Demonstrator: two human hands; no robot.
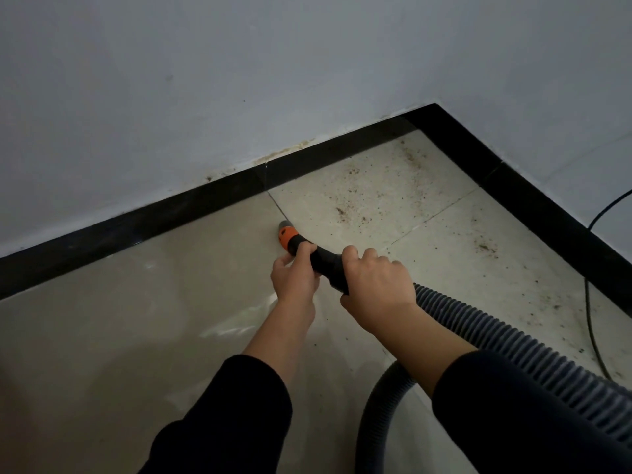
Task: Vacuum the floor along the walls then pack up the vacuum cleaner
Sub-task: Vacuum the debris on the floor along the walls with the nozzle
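Nearest, one ribbed grey vacuum hose [496,340] runs to one black handle tube [326,265], gripped by both hands: right hand [379,285] wrapped round its rear, left hand [295,273] curled round its front. Beyond, its orange nozzle [287,236] points at the beige tiled floor [136,319] near the black skirting [171,213].

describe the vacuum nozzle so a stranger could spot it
Find the black skirting under the left wall. Just before it, the left hand and right hand grip a black handle; the nozzle is its orange tip, the only bright colour here.
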